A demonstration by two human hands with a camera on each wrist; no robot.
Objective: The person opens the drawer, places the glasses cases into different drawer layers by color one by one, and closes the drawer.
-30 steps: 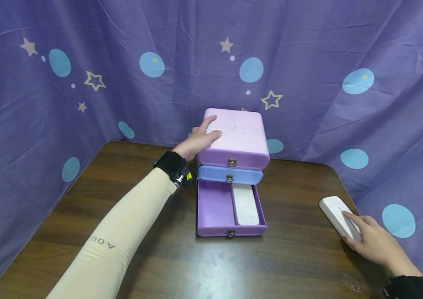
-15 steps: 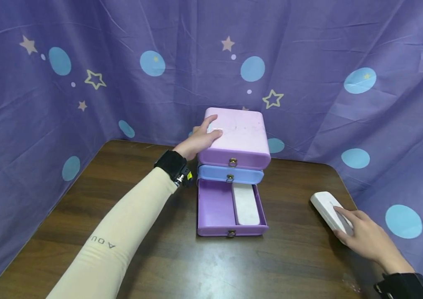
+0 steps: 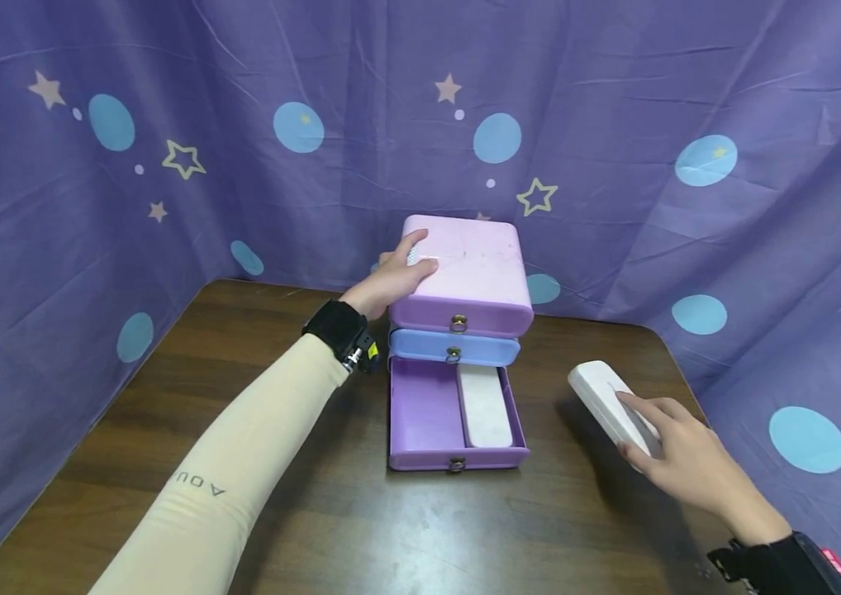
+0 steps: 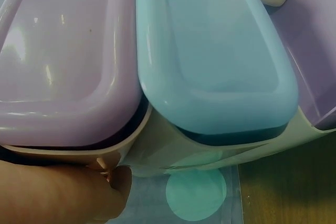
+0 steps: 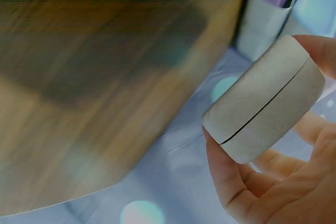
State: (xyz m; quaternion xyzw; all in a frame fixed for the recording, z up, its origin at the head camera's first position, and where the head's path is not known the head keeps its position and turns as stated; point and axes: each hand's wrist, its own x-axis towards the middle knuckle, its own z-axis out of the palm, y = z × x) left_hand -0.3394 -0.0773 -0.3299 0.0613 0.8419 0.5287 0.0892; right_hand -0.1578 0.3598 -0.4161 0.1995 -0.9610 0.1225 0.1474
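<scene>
Star-print purple cloth walls in a brown surface (image 3: 168,430) bearing a three-drawer chest (image 3: 458,330). Left hand (image 3: 391,281) lies flat on the chest's top, fingers relaxed. Right hand (image 3: 681,463), right of the chest, has its fingers curled round a white case (image 3: 606,402), lifted clear. The bottom drawer (image 3: 428,417) stands open, another case (image 3: 485,405) inside. Held by one end only, the lifted case could slip or catch the drawer's wall.

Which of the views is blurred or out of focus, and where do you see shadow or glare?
Head view: sharp and evenly lit; the white case held by the right hand casts a soft shadow on the table. Right wrist view: the table is smeared by motion blur, while the case is fairly sharp. Left wrist view: very close and soft, with small glare spots on the top drawer.
</scene>
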